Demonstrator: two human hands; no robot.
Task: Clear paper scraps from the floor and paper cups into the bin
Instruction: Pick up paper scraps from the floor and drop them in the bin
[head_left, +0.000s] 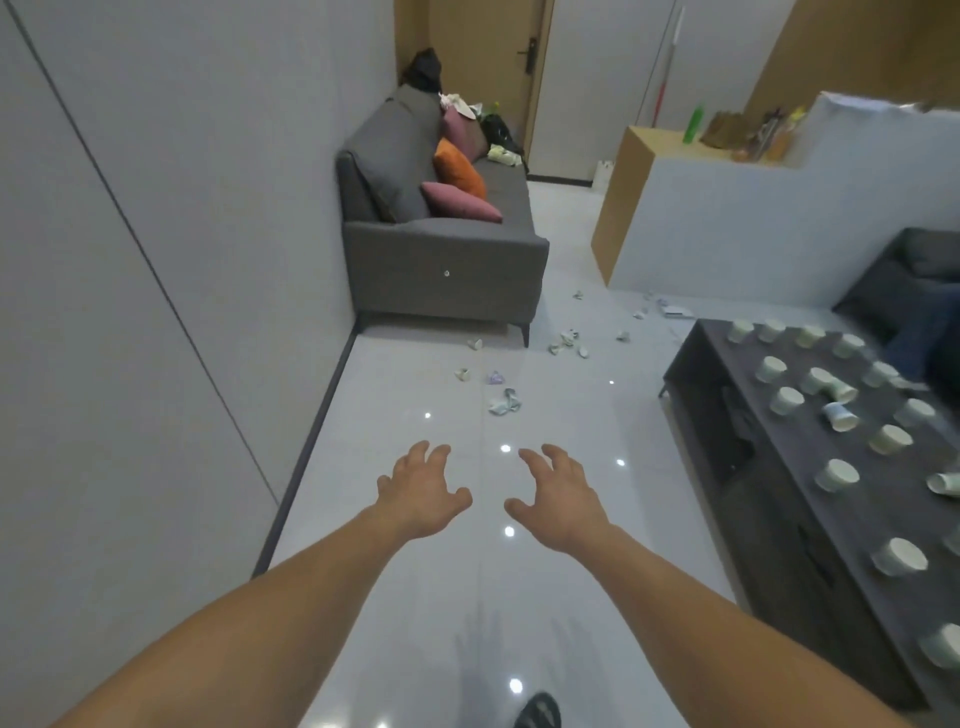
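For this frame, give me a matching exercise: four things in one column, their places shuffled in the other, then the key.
Things
1. paper scraps
2. paper cups
3. orange cushion
4. green bottle

Places
A. on the wooden counter
B. on the grey sofa
C. scattered on the white floor
D. spread over the dark low table

Pairs: 1-C, 2-D, 3-B, 4-A
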